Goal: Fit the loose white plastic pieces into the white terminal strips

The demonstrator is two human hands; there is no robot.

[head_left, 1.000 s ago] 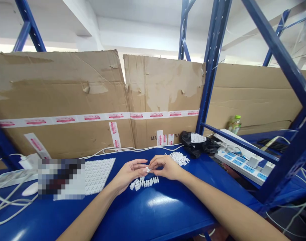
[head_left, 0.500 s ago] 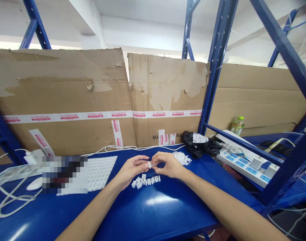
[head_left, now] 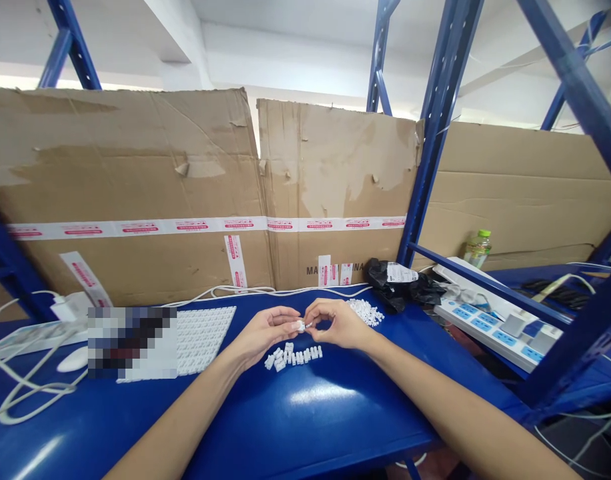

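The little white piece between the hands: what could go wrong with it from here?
The small white piece is pinched at the fingertips of the left hand and right hand, so it might slip. If dropped, it could land among the white blocks on the blue table and get mixed in. The right hand might also brush the loose pile of tiny white parts just beyond it, scattering some.

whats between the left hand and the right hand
In the head view, a small white piece is held between the left hand and the right hand.
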